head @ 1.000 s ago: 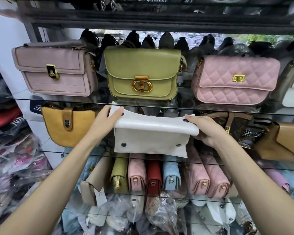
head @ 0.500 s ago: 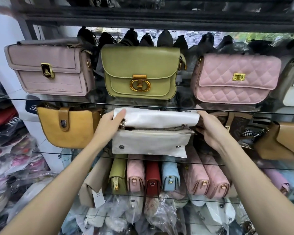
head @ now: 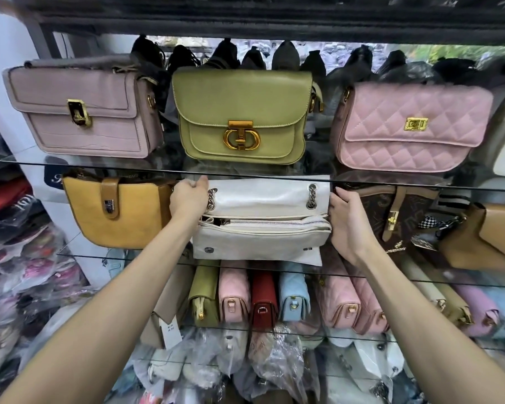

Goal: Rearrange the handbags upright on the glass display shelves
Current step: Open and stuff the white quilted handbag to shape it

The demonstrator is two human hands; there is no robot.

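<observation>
A white handbag with chain rings stands on the middle glass shelf, its flap lifted back so the zipped compartments show. My left hand grips the flap's upper left corner. My right hand holds the bag's right end. A mustard bag stands just left of it and a brown patterned bag just right. On the upper glass shelf stand a mauve bag, a green bag and a pink quilted bag, all upright.
A tan bag leans at the far right of the middle shelf. Below, a row of small bags stands packed side by side. Plastic-wrapped bags fill the lowest level and a heap at the left. A dark beam runs overhead.
The white bag's flap has swung up and back, exposing chain rings and zips. Both hands have moved deeper under the upper shelf with the bag, which now sits further back.
</observation>
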